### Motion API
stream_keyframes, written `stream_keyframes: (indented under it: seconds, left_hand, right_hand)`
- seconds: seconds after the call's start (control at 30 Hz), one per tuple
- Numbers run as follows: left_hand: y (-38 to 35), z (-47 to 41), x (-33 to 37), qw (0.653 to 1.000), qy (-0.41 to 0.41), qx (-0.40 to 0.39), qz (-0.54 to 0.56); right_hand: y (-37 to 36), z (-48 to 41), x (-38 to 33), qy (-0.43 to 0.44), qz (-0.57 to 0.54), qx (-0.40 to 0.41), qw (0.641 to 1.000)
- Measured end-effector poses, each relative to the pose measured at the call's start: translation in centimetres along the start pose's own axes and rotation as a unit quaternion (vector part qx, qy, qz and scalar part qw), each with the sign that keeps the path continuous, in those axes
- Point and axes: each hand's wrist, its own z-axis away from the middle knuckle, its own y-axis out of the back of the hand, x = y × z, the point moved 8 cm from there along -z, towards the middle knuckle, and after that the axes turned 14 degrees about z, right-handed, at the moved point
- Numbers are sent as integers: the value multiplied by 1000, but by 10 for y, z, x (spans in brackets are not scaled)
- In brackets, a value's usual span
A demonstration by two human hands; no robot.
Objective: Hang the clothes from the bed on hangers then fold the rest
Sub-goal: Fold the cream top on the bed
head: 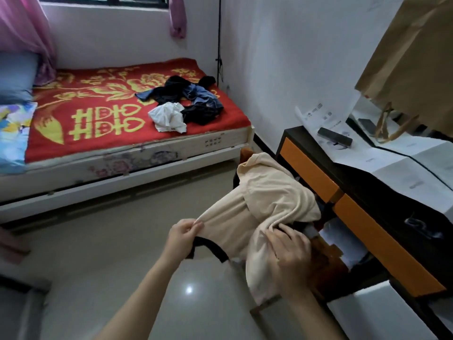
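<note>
Just the one head view here. Looking down at a cream shirt (269,204) held low over the shiny floor (98,241), right beside a black desk (362,192) with orange drawer fronts.

Pinching a fold of it just above the black neck trim (208,249) with the left hand (182,238), thumb pressed against curled fingertips. Gripping another bunch of the same shirt with the right hand (289,256), fingers curled into the cloth, back of the hand facing up toward the camera. Pulling the fabric fairly taut between the two hands, far end draped over something next to the desk corner. Hard to make out the support underneath, only a bit of brown poking out at the top and more brown below the right hand.

Over on the bed (137,148) across the room: a heap of dark clothes (186,99) lying on the red blanket (98,114) with the yellow pattern, toward its right-hand side, plus a crumpled white top (168,117) touching the heap on the near side.

Also spotting a blue pillow (14,74) at the left end, a pink curtain (22,33) above it, and on the desk some white paper sheets (404,163), a dark flat gadget (334,139) lying on them, and a brown paper bag (411,57) up in the top right, handles hanging down toward the desk.
</note>
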Motion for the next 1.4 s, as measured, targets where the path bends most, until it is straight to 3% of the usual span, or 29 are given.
stream_keyframes:
  seconds: [0.17,0.37,0.47,0.63,0.73,0.8,0.9,1.0,1.13,1.3,1.4]
  left_hand:
    - [21,1,3,997,8,42,70]
    - [66,0,-14,992,3,89,84]
    - [106,-3,-24,988,10,119,99]
    - [239,-11,-33,983,3,179,49]
    - [331,-14,-24,978,-4,209,-1]
    - [382,-18,-21,978,2,202,-40]
    - [449,-28,-16,970,8,211,-122]
    - [497,-37,-5,958,-3,248,-145]
    - [546,-64,-4,945,10,290,-153]
    - [573,-129,-11,929,52,286,-231]
    - [580,-184,-9,930,57,291,-219]
  right_hand:
    - [-15,-3,-21,-5,-41,-3,999]
    - [-30,11,-65,59,-89,-38,994]
    - [-31,8,-105,105,-127,-47,985]
    - [-37,-21,-203,130,-232,-35,963]
    - [-61,-52,-260,78,-311,-81,944]
    - [-102,-68,-285,-13,-335,-162,928]
    - [-179,-81,-315,-187,-395,-311,844]
    - [-234,-97,-336,-279,-413,-347,795]
    - [-281,-133,-363,-302,-416,-351,783]
    - [-355,-178,-384,-295,-423,-378,769]
    - [-411,-211,-396,-289,-426,-380,769]
